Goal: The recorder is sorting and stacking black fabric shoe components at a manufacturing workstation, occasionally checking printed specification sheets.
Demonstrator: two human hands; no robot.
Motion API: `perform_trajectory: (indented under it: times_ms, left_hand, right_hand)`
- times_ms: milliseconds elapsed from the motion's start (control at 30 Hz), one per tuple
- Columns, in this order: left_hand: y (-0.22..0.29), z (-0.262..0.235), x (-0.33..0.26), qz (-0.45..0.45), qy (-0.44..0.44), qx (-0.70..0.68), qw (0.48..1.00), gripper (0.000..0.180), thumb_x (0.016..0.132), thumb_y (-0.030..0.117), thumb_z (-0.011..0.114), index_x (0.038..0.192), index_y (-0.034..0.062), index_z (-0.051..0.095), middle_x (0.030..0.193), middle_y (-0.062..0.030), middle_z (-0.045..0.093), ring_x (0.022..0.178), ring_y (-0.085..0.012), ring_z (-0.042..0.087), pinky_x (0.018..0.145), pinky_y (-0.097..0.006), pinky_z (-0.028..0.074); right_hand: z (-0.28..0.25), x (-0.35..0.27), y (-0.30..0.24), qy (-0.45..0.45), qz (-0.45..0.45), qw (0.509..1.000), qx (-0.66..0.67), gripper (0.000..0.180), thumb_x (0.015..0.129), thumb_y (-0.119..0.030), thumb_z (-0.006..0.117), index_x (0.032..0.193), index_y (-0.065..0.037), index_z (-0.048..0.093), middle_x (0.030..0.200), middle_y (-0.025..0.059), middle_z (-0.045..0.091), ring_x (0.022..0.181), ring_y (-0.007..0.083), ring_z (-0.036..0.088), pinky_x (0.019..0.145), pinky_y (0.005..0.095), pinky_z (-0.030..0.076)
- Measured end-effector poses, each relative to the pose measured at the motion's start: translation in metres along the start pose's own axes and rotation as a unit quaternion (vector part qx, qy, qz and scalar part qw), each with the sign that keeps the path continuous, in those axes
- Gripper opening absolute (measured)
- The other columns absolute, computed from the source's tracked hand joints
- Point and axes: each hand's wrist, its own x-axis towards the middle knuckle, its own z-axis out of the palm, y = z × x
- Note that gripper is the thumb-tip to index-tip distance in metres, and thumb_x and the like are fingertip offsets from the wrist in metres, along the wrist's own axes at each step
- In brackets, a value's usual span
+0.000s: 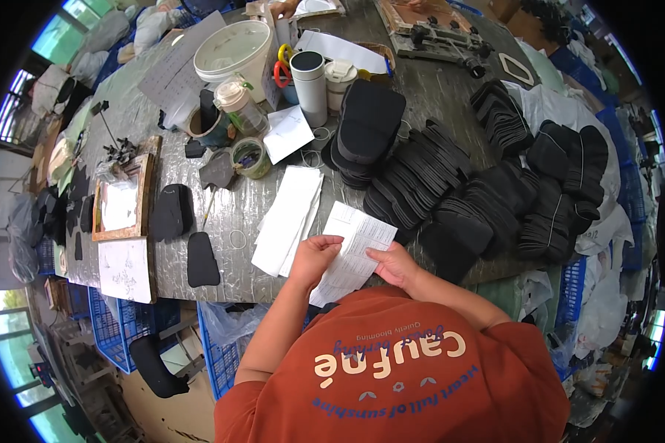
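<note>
Between my two hands is a white printed form (360,235), tilted above the table's near edge. My left hand (315,260) is closed on its left side, thumb on top. My right hand (396,265) pinches its right side with the thumb in front; the other fingers are mostly hidden behind the sheet. Just left of the form lies a stack of white papers (291,210). Black fabric pieces in stacked rows (414,173) lie beyond my right hand, and a flat black piece (457,240) is nearest to it.
A lidded tumbler (309,87), a white bucket (233,55), jars (250,157) and scissors (281,66) stand at the back. On the left are a wooden-framed screen (120,207) and loose black pieces (202,260). Blue crates (122,325) sit below the edge. Another person's hand (284,9) shows at the top.
</note>
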Motion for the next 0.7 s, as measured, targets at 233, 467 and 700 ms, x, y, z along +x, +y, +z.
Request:
perform_trajectory:
  times_ms: [233,467,700]
  left_hand:
    - [0.0,-0.002,0.0,0.009,-0.007,0.034,0.999,0.018,0.082,0.007,0.06,0.097,-0.0034,0.062,0.082,-0.0044,0.063,0.069,-0.0077,0.054,0.062,-0.02,0.042]
    - [0.001,-0.003,0.002,-0.029,0.007,0.04,0.999,0.013,0.079,0.01,0.065,0.084,-0.0017,0.064,0.072,-0.0007,0.06,0.063,-0.0059,0.049,0.057,-0.02,0.04]
    - [-0.003,-0.003,0.004,0.006,0.051,0.046,0.998,0.011,0.076,0.011,0.068,0.078,0.0011,0.063,0.063,0.0003,0.058,0.053,-0.0046,0.048,0.048,-0.019,0.037]
  right_hand:
    - [0.004,-0.002,-0.002,0.005,-0.002,1.0,-0.004,0.038,0.085,0.007,0.047,0.122,0.0,0.045,0.121,0.0124,0.052,0.111,0.0256,0.051,0.095,0.0406,0.041]
    - [0.004,0.0,-0.003,0.006,-0.005,1.0,-0.01,0.039,0.085,0.007,0.047,0.123,0.0,0.043,0.122,0.0127,0.051,0.112,0.0263,0.05,0.094,0.0415,0.041]
    - [0.002,0.002,0.001,0.023,-0.02,1.0,0.006,0.039,0.085,0.006,0.048,0.123,0.0,0.042,0.121,0.0132,0.052,0.111,0.0274,0.051,0.093,0.0425,0.042]
